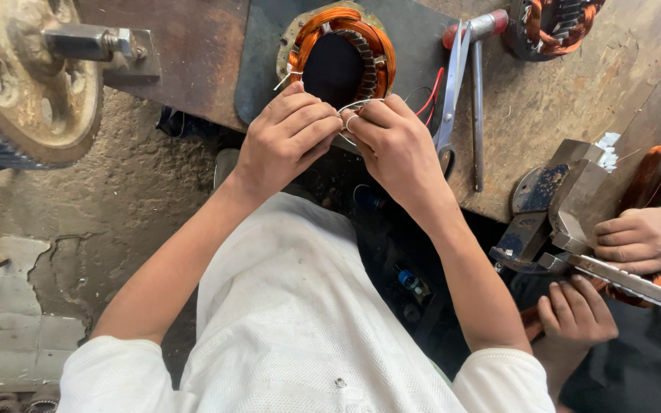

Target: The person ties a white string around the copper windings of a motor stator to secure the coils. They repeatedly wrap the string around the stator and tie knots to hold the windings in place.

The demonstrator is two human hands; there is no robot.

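A round motor stator [343,47] wound with orange copper wire lies at the near edge of a worn bench [575,99]. My left hand [284,138] and my right hand [395,145] meet at its near rim. Both pinch a thin white string [355,107] between fingertips. Red and black leads [430,95] trail from the stator to the right of my right hand.
Scissors [451,84] and a red-handled tool [477,92] lie right of the stator. A second wound stator [556,27] sits at the far right. Another person's hands [636,241] hold a metal winding form [568,206]. A large gear wheel [32,84] stands at left.
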